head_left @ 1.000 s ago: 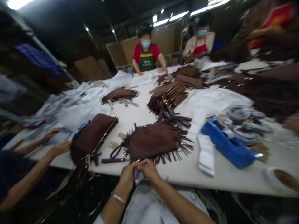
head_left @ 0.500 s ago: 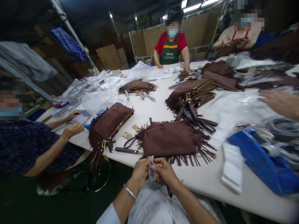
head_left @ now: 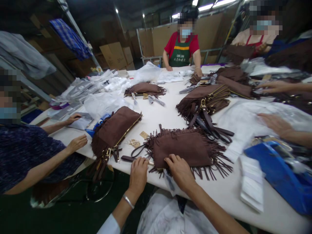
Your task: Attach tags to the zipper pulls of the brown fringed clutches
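Observation:
A brown fringed clutch bag [head_left: 181, 149] lies flat on the table in front of me, its zipped edge towards me. My left hand [head_left: 138, 174] is closed around its wrist strap [head_left: 127, 158], close to the metal clip at the bag's left corner. Over the zipped edge curl the fingers of my right hand [head_left: 179, 170], gripping the bag; the thumb is hidden. A small clear plastic sleeve [head_left: 170, 182] hangs from this edge between my hands. Beyond the strap, a tan tag [head_left: 143, 135] rests on the table.
Another fringed bag [head_left: 115, 126] lies left, beside a co-worker's hand [head_left: 77, 143]. Stacked bags [head_left: 204, 97] stand beyond mine. On the right are a blue bin [head_left: 275, 172], folded white slips [head_left: 252, 183] and another person's hand [head_left: 275, 125]. Plastic bags [head_left: 104, 105] cover the table's far left.
My hands have parted from the plastic sleeve they pinched together. The left has moved to the strap, the right onto the bag's edge. At right, a second reaching hand has appeared.

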A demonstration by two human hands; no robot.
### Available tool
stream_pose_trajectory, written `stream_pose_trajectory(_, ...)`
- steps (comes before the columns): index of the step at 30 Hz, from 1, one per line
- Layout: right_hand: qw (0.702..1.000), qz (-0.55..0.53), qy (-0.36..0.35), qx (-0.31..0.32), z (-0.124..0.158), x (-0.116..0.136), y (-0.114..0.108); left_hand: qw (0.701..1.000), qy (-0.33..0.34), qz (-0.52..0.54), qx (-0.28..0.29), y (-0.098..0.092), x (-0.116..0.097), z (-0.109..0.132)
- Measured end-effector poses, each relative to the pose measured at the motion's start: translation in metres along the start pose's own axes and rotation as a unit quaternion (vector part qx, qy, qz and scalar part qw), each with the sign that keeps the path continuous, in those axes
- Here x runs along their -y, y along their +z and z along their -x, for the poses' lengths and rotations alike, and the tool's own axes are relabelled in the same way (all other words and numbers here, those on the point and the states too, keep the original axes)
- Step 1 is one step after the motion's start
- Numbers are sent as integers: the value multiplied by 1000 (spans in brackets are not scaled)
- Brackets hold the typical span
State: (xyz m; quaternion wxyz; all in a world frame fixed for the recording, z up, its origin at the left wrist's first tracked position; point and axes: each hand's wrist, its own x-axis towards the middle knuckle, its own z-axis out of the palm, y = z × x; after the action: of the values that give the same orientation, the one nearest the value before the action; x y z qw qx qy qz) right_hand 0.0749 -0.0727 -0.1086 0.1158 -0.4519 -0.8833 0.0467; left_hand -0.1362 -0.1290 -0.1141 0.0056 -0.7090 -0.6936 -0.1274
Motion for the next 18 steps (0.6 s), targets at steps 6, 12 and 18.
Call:
stream_pose_trajectory(6,1000,-6,13,-9,-12,-16,3,996,26,-57,55,-28,4,-20)
stream_pose_trajectory(12,999,-32,14,-18,-31,-23,14,891,-197,368,181,-22,6,-26)
stream_pose_trajectory(18,997,-71,22,-14,-21,-27,4,730,-279,574,244,-23,-22,-27)
